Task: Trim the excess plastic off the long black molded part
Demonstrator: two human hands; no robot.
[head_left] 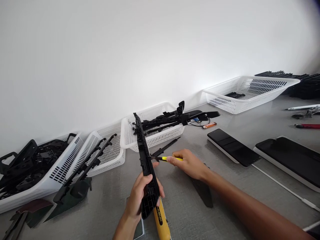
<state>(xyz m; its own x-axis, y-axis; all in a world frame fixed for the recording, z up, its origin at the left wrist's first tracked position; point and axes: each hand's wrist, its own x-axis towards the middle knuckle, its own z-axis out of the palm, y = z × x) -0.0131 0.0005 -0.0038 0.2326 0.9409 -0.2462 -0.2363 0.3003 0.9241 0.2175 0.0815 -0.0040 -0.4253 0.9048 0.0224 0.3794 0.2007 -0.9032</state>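
Note:
My left hand [142,188] grips a long black plastic part [142,148] near its wide lower end. The part is tilted upright above the table, its ribbed side facing me. My right hand [188,162] is closed around a slim craft knife [164,158] with a yellow handle. The knife's thin dark tip meets the right edge of the part about midway along it. Behind that tip lies another narrow black strip [166,147] on the table. A yellow tool handle with black lettering [162,222] rests below my left hand.
White baskets holding black parts stand along the wall: one at left [66,163], one in the middle [165,135], one at far right [240,106]. Two phone-like black devices [233,146] [291,160] lie to the right. An orange packet [209,125] sits behind.

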